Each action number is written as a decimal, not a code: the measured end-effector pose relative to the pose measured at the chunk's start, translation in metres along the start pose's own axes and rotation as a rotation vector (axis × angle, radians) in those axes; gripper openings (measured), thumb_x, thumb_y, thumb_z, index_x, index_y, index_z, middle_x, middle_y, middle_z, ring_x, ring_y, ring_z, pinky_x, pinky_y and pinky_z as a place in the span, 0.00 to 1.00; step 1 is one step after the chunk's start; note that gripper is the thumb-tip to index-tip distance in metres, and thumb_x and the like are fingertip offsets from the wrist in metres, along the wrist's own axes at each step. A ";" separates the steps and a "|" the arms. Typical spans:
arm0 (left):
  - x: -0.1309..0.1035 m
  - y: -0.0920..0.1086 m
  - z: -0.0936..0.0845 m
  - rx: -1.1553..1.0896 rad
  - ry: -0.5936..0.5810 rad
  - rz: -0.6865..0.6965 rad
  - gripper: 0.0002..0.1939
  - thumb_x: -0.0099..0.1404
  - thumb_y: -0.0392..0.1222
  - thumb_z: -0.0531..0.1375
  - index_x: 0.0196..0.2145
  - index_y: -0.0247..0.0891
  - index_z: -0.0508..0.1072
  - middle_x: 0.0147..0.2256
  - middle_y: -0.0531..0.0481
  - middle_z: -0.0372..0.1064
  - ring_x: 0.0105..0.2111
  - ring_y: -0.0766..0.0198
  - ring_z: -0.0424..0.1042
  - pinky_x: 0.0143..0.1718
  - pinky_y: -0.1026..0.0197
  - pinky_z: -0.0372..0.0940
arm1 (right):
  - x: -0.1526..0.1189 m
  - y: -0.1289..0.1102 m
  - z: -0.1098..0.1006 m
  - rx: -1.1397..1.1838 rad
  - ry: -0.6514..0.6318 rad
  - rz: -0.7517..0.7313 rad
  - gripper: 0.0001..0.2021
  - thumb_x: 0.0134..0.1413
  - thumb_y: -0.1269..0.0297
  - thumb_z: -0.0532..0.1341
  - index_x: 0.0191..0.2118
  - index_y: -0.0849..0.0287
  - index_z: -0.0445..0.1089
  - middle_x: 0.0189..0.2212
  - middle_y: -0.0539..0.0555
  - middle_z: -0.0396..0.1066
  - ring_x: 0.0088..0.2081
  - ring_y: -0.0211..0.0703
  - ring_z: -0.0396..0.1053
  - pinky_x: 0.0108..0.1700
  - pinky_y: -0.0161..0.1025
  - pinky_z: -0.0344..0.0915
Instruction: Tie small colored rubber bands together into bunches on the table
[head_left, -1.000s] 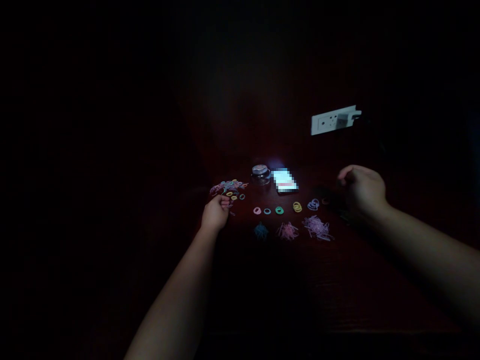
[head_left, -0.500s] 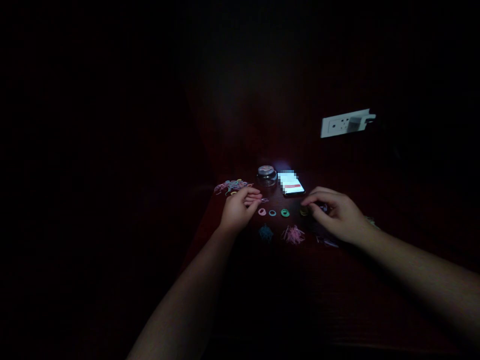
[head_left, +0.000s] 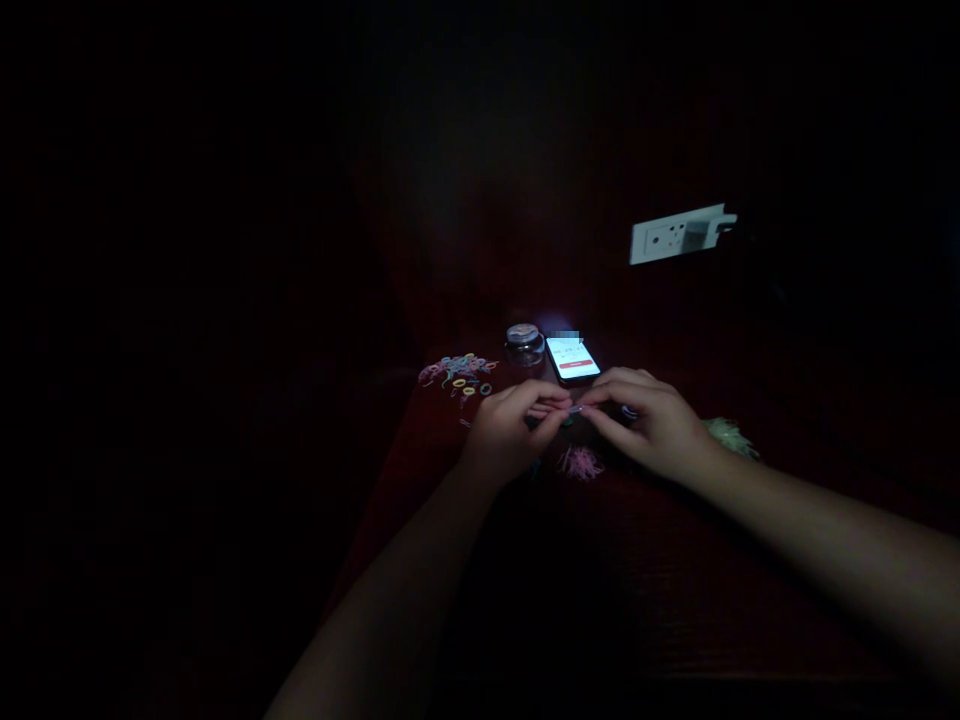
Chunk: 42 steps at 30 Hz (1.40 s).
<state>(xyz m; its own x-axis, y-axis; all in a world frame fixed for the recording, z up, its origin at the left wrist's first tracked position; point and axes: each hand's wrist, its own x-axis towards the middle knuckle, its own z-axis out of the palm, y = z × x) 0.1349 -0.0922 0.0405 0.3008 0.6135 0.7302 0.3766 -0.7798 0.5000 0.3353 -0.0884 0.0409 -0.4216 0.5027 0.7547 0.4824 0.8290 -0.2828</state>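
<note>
My left hand (head_left: 514,430) and my right hand (head_left: 649,420) meet above the table, fingertips almost touching. Both pinch a small pale purple rubber band (head_left: 575,409) between thumb and fingers. Just below it, a green band (head_left: 568,422) is partly covered by my fingers. A pile of pink bands (head_left: 580,462) lies nearer to me, between my wrists. Beside my right wrist is a pale green pile (head_left: 731,438). Left of my left hand lies a heap of mixed coloured bands (head_left: 459,368), with a few loose yellow bands (head_left: 468,391) at its edge.
A lidded clear jar (head_left: 524,344) stands behind my hands, next to a lit phone (head_left: 574,358) lying on the dark red table (head_left: 675,590). A white socket plate (head_left: 664,238) with a plug in it is on the wall. The surroundings are very dark.
My left hand has moved right with the pale purple band, and my right hand has come slightly left to grip it too. The view has shifted a little.
</note>
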 end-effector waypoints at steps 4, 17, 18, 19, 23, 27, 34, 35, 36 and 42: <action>-0.001 -0.001 0.001 -0.050 -0.019 -0.045 0.09 0.60 0.34 0.64 0.40 0.36 0.73 0.37 0.47 0.78 0.34 0.66 0.78 0.35 0.64 0.76 | 0.000 0.001 0.000 0.015 -0.005 -0.017 0.04 0.57 0.67 0.61 0.37 0.58 0.73 0.33 0.54 0.73 0.36 0.44 0.69 0.40 0.42 0.60; -0.004 -0.007 0.002 -0.066 -0.054 -0.070 0.12 0.59 0.36 0.65 0.42 0.36 0.72 0.37 0.47 0.78 0.34 0.65 0.78 0.34 0.64 0.77 | 0.001 0.003 -0.003 0.012 -0.036 -0.029 0.04 0.57 0.67 0.60 0.34 0.58 0.73 0.30 0.53 0.73 0.35 0.43 0.69 0.39 0.42 0.58; -0.004 -0.007 0.002 -0.060 -0.059 -0.064 0.12 0.59 0.36 0.64 0.42 0.36 0.72 0.37 0.47 0.78 0.34 0.65 0.78 0.34 0.64 0.77 | 0.001 0.004 -0.003 0.013 -0.044 -0.029 0.05 0.58 0.67 0.60 0.34 0.58 0.73 0.30 0.53 0.73 0.35 0.43 0.69 0.39 0.42 0.58; -0.004 -0.007 0.001 -0.053 -0.062 -0.057 0.11 0.59 0.36 0.64 0.41 0.36 0.72 0.37 0.48 0.77 0.34 0.65 0.78 0.35 0.64 0.77 | 0.001 0.004 -0.003 0.013 -0.048 -0.025 0.05 0.58 0.66 0.60 0.34 0.58 0.73 0.30 0.53 0.73 0.34 0.43 0.69 0.39 0.42 0.58; -0.003 -0.005 -0.001 -0.018 -0.064 -0.049 0.09 0.61 0.36 0.63 0.40 0.36 0.73 0.36 0.48 0.77 0.34 0.66 0.78 0.35 0.64 0.76 | 0.001 0.006 -0.005 0.012 -0.054 -0.012 0.05 0.58 0.66 0.60 0.34 0.58 0.74 0.30 0.53 0.73 0.34 0.42 0.69 0.40 0.42 0.58; -0.002 -0.003 -0.002 0.020 -0.061 -0.025 0.08 0.61 0.36 0.62 0.40 0.36 0.73 0.35 0.48 0.77 0.34 0.67 0.78 0.35 0.65 0.75 | 0.000 0.006 -0.006 0.013 -0.079 -0.022 0.06 0.58 0.65 0.60 0.35 0.58 0.74 0.31 0.53 0.73 0.35 0.43 0.69 0.40 0.43 0.58; -0.001 -0.002 -0.005 0.082 -0.009 -0.019 0.05 0.61 0.36 0.63 0.36 0.37 0.74 0.33 0.50 0.77 0.31 0.68 0.77 0.33 0.66 0.75 | 0.000 0.018 -0.016 0.028 -0.097 -0.047 0.06 0.57 0.65 0.60 0.36 0.57 0.75 0.32 0.53 0.74 0.37 0.44 0.70 0.42 0.43 0.61; 0.000 -0.002 -0.006 0.085 -0.010 -0.015 0.04 0.61 0.36 0.63 0.36 0.37 0.74 0.32 0.50 0.77 0.31 0.67 0.77 0.33 0.65 0.75 | 0.000 0.022 -0.019 0.039 -0.121 -0.047 0.06 0.57 0.65 0.60 0.37 0.57 0.75 0.32 0.53 0.74 0.37 0.44 0.70 0.42 0.43 0.61; 0.000 -0.002 -0.006 0.088 -0.013 -0.009 0.04 0.61 0.36 0.63 0.36 0.37 0.74 0.32 0.50 0.77 0.31 0.67 0.77 0.33 0.65 0.75 | 0.000 0.027 -0.023 0.054 -0.160 -0.046 0.07 0.57 0.64 0.61 0.37 0.57 0.76 0.32 0.53 0.74 0.37 0.43 0.70 0.43 0.43 0.62; -0.001 -0.001 -0.010 0.174 0.003 0.031 0.04 0.61 0.37 0.63 0.36 0.37 0.75 0.32 0.50 0.77 0.29 0.68 0.76 0.33 0.65 0.73 | 0.000 0.049 -0.046 0.194 -0.495 0.132 0.09 0.55 0.62 0.61 0.38 0.57 0.78 0.33 0.53 0.72 0.33 0.39 0.69 0.36 0.38 0.65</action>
<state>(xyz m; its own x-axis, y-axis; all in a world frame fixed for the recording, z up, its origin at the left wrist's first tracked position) 0.1254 -0.0929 0.0442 0.3120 0.5891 0.7454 0.5135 -0.7647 0.3894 0.3942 -0.0588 0.0542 -0.7007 0.6220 0.3494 0.4250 0.7573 -0.4958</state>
